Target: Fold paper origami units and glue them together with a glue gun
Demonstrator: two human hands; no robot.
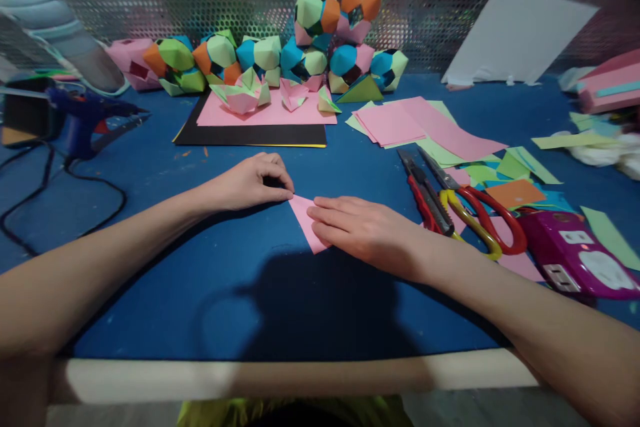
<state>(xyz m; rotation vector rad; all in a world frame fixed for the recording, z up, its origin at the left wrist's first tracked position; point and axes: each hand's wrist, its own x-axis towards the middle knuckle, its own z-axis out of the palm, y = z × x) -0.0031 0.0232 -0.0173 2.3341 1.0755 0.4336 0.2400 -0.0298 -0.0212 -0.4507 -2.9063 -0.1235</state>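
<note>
A small pink piece of paper (306, 221), folded to a triangle, lies flat on the blue tabletop (210, 300). My left hand (263, 181) pinches its upper left corner between thumb and forefinger. Across its right side rests my right hand (357, 227), fingers stretched out and pressing it down, hiding that part of the paper. Behind my hands, folded pink and green paper pieces (243, 95) sit on a pink sheet (220, 117) over a black sheet (250, 136).
Scissors (473, 217) and a red box cutter (425, 193) lie right, by a purple power strip (575, 253) and paper scraps (515, 193). Pink sheets (400, 123) are stacked behind. A blue glue gun (85, 113) stands left. Paper balls (220, 57) line the mesh (200, 7).
</note>
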